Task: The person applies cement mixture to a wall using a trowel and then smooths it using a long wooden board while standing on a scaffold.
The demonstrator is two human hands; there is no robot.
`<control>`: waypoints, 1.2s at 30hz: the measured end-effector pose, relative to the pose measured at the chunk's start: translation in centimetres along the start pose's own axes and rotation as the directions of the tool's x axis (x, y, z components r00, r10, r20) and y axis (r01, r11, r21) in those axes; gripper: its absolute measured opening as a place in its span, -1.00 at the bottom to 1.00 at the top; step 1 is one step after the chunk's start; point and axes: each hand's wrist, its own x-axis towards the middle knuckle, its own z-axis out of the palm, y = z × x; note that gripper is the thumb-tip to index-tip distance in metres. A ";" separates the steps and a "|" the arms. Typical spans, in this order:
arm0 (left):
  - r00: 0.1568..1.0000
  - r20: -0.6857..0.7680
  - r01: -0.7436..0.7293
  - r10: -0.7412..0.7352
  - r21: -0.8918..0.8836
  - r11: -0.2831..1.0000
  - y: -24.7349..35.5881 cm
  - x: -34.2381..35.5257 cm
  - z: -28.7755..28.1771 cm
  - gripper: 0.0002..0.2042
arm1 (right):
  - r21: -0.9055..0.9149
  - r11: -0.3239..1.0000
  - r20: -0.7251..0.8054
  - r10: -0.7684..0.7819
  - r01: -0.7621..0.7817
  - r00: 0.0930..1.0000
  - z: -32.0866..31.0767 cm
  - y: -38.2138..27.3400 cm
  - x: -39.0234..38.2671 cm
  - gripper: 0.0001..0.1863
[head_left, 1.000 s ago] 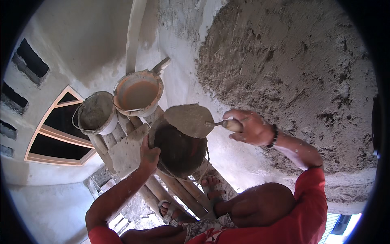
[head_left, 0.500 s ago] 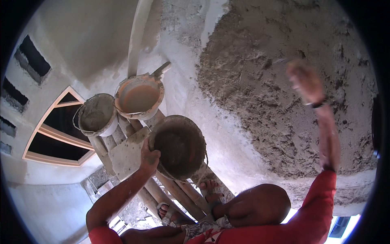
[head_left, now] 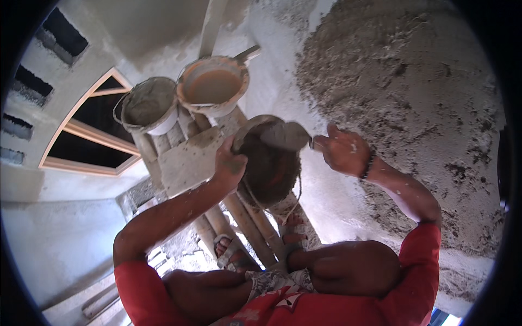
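Observation:
My left hand (head_left: 230,164) grips the rim of a mortar-caked bucket (head_left: 270,182), which is tilted toward me on the bamboo poles. Inside it lies dark grey material, poorly lit. My right hand (head_left: 347,151) is closed round the handle of a trowel (head_left: 294,136). The trowel's blade, coated in grey mortar, reaches across the far right part of the bucket's mouth. To the right rises a wall covered in rough wet mortar (head_left: 402,103).
Farther left stand a bucket of grey mortar (head_left: 148,103) and a bucket of cloudy liquid (head_left: 213,87). A flat board (head_left: 189,163) lies on the bamboo poles (head_left: 239,217) under my feet. A wooden window frame (head_left: 81,130) is set in the left wall; light shows through gaps below.
My right hand has come down and left from the mortared wall, bringing the trowel to the bucket. The left hand keeps its hold on the rim. The view has shifted.

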 end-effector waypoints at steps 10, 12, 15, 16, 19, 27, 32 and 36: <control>0.988 0.024 -0.146 0.153 -0.188 0.971 2.8 0.4 -1.6 -0.51 | -0.070 0.991 0.095 -0.110 0.117 0.989 5.4 -4.1 2.3 -0.65; 0.992 0.021 -0.113 0.121 -0.239 0.965 3.9 0.5 -1.3 -0.51 | -0.264 0.954 -0.060 -0.161 0.140 0.985 4.6 -3.3 2.1 -0.67; 0.998 0.009 -0.066 0.069 -0.194 0.979 5.8 0.6 -0.5 -0.52 | -0.336 0.941 -0.117 -0.085 0.041 0.989 1.7 -3.5 2.8 -0.73; 0.997 0.006 -0.070 0.072 -0.147 0.987 6.4 0.8 -0.2 -0.53 | -0.338 0.941 -0.129 -0.053 0.006 0.990 1.7 -3.6 3.0 -0.75; 0.994 0.041 -0.087 0.099 -0.234 0.968 7.7 1.2 -0.1 -0.56 | -0.189 0.982 0.034 0.014 -0.007 0.999 2.8 -2.5 3.9 -0.83; 0.939 -0.009 -0.342 0.344 0.077 0.937 7.3 2.1 1.1 -0.55 | 0.384 0.923 0.174 -0.063 -0.009 0.983 7.7 -1.4 2.8 -0.68; 0.994 0.085 -0.052 0.073 -0.234 0.971 8.7 1.5 -0.4 -0.47 | 0.551 0.834 -0.043 0.018 0.008 0.999 7.3 -1.8 1.7 -0.54; 0.970 0.030 -0.230 0.242 -0.216 0.949 8.4 1.8 -1.4 -0.45 | 0.566 0.824 -0.119 0.118 -0.030 0.986 5.7 -0.9 1.3 -0.56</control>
